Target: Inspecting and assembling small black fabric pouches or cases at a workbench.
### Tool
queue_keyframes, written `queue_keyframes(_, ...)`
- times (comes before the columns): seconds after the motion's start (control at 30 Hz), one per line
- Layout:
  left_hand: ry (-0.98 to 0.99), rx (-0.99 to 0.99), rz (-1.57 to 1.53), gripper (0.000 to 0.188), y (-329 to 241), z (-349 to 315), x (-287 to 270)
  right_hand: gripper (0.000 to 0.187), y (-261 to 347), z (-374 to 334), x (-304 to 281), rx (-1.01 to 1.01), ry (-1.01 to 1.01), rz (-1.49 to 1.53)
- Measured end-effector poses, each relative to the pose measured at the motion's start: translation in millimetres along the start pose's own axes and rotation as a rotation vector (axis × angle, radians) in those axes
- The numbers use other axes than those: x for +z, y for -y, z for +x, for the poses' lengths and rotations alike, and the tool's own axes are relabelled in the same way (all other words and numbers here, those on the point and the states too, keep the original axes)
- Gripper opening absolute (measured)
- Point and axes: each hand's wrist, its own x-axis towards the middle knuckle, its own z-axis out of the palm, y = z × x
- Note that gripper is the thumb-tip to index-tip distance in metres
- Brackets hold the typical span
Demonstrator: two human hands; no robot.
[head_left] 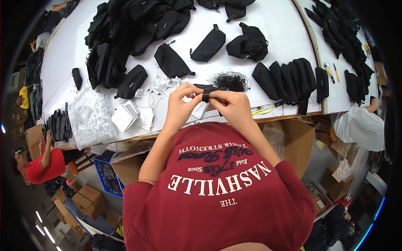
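Close to the table's front edge, my left hand [182, 99] and my right hand [234, 104] meet, fingertips pinched on a short black strap [205, 95]. It curves into a small loop between them. Behind the fingers lies part of a black fabric piece, mostly hidden. A tangle of thin black cords [229, 81] sits just beyond my right hand. White tags [167, 85] are scattered beyond my left hand, and stacked white cards [127, 116] lie to its left. Farther out are single black pouches [172, 60], one [209, 44] with a tab on its end.
A big heap of black pouches [138, 25] covers the far left of the white table [276, 25]. Several pouches [289, 79] stand in a row at right. A clear bag of white tags [91, 117] lies at left. A co-worker in red [44, 165] is at far left.
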Motion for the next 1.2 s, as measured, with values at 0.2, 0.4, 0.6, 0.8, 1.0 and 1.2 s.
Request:
queue_keyframes(0.2, 0.025, -0.130, -0.270, 0.010, -13, -32, 0, 0.009, 4, -28, -2, 0.100, 0.119, 0.147)
queue_keyframes(0.4, 0.107, -0.119, -0.633, 0.009, -42, -61, -9, 0.009, 22, -46, -21, 0.150, 0.265, 0.836)
queue_keyframes(0.6, 0.076, -0.206, -0.658, 0.009, -57, -79, -3, 0.009, 24, -53, -23, 0.055, 0.309, 0.897)
queue_keyframes(0.8, 0.037, -0.198, -0.539, 0.008, -64, -86, -1, 0.012, 37, -61, -12, 0.118, 0.233, 0.897)
queue_keyframes(1.0, 0.102, -0.220, -0.491, 0.008, -70, -92, -1, 0.015, 37, -66, -6, 0.040, 0.279, 0.810)
queue_keyframes(1.2, 0.115, -0.216, -0.497, 0.007, -70, -97, -1, 0.015, 39, -67, -1, 0.015, 0.310, 0.850)
